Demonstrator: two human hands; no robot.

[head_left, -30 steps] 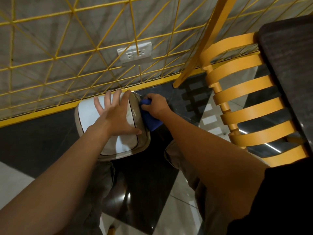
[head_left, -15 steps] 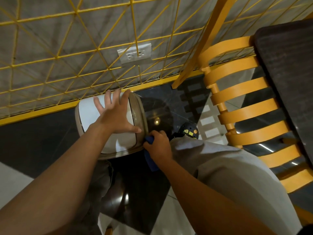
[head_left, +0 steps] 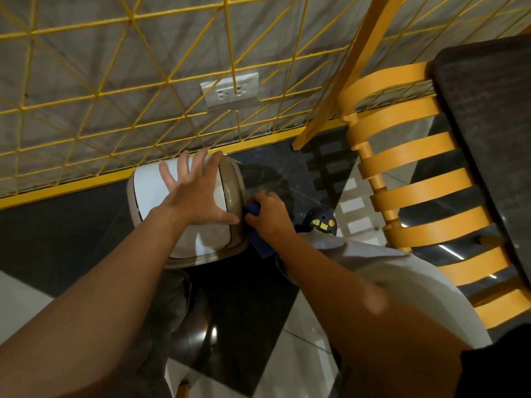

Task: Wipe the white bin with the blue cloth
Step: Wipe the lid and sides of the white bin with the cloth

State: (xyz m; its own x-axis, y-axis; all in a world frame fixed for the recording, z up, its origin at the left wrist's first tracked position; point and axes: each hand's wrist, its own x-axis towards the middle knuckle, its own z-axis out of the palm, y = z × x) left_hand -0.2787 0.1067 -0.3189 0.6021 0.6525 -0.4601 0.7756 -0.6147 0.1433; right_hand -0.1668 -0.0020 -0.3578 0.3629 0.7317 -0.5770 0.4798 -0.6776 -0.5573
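Rounded white bin (head_left: 149,185), blue cloth (head_left: 260,245) (crumpled)

No legible text anywhere.

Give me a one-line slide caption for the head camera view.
Left hand steadies the white bin's lid while the right hand presses a blue cloth against its side.

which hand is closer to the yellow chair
Right. The right hand, gripping the blue cloth at the bin's side, sits between the bin and the chair. The left hand lies flat on the lid, farther away.
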